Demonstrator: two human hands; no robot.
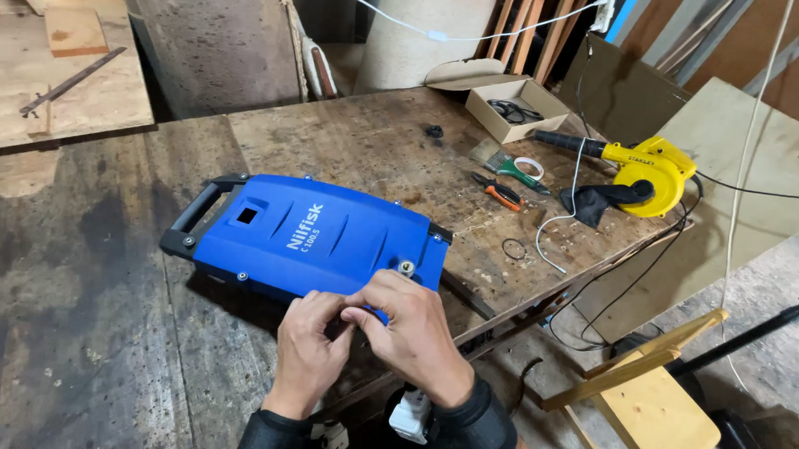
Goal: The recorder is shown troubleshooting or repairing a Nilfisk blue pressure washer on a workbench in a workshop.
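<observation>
A blue plastic machine housing [303, 233] with a black carry handle [195, 216] lies flat on the worn wooden workbench [96, 281]. Both hands meet at its near edge. My left hand [309, 347] has its fingers curled and pinched toward the right one. My right hand [412, 330] pinches something small at the fingertips; what it is stays hidden. A metal fitting [406, 269] sticks up from the housing just beyond my right hand. Both wrists wear black sleeves.
On the bench to the right lie a yellow handheld blower [644, 173], orange-handled pliers [501, 193], a brush [503, 162], an open cardboard box [515, 108], a rubber ring [513, 250] and white cable. A yellow wooden stool [658, 411] stands at the lower right.
</observation>
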